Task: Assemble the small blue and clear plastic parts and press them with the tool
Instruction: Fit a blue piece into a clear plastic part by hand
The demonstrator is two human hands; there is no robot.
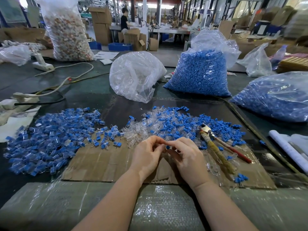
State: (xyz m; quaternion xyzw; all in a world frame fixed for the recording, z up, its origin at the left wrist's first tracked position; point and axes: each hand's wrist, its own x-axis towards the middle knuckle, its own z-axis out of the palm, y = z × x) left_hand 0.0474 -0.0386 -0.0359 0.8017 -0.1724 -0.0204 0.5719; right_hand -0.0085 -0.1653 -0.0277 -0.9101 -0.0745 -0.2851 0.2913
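My left hand (146, 154) and my right hand (186, 155) meet over a sheet of cardboard (103, 162). Between their fingertips they pinch a small blue part (167, 147); a clear part may be there too, but fingers hide it. The pressing tool, pliers (216, 147) with wrapped and red handles, lies on the cardboard to the right of my right hand. A pile of joined blue and clear pieces (55, 139) spreads on the left. Loose clear parts (138, 129) and loose blue parts (221, 129) lie just beyond my hands.
A clear bag (135, 75) holds clear parts behind the piles. Two bags of blue parts (200, 72) (273, 100) stand at the back right. A power strip (42, 65) and cables lie at the back left. A person stands far off among boxes.
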